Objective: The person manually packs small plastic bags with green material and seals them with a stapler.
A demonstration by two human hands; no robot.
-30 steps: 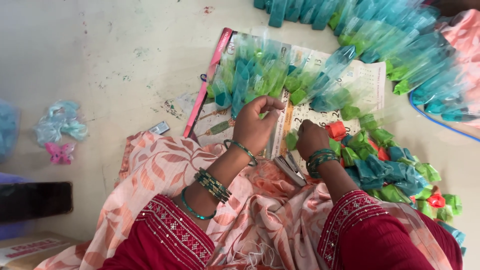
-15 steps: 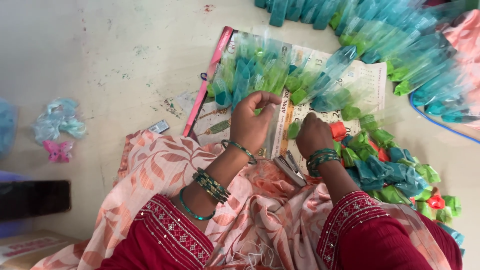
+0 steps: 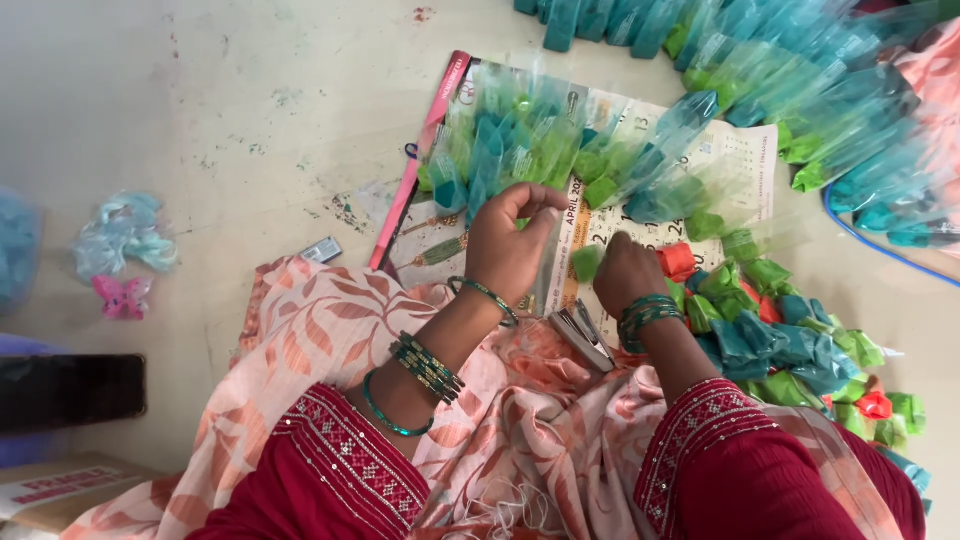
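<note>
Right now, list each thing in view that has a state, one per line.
left hand: grip pinched on a clear plastic packet, held upright.
right hand: grip closed on a green folded piece beside the packet.
stapler: lying on the cloth, untouched.
calendar sheet: flat on the floor, partly covered by filled packets.
loose folded pieces: heaped at the right.
pink butterfly clip: lying apart at the left.

Printed paper wall calendar (image 3: 700, 165), white with pink spine, flat at centre. Across its upper half: clear plastic packets (image 3: 520, 140) holding teal and green pieces. Right of calendar: heap of green, teal, orange packets (image 3: 790, 340). Far lower left of calendar: cardboard box with red-printed label (image 3: 55, 490).
</note>
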